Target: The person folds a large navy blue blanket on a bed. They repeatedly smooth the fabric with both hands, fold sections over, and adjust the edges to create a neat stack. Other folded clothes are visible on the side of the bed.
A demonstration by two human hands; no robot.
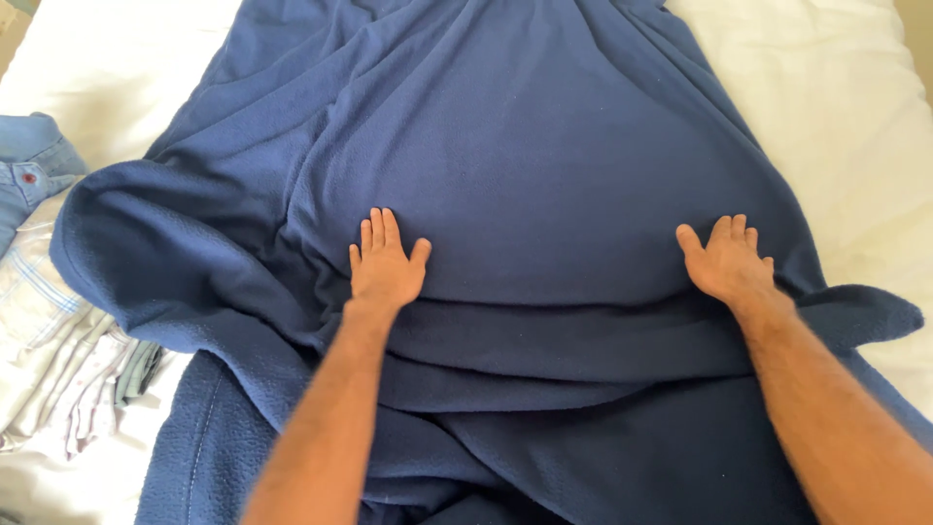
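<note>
Blanket (544, 146) lies on the bed (836, 107), both hands (384, 267) (729, 261) flat on it, clothes (49, 321) heaped at its left.

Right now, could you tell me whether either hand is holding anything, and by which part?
Nothing is held. The left hand and right hand lie flat, fingers open, on the blue blanket.

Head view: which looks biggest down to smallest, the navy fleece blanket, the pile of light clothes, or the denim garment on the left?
1. navy fleece blanket, by far.
2. pile of light clothes.
3. denim garment, though the frame edge cuts it off, so unsure.
</note>
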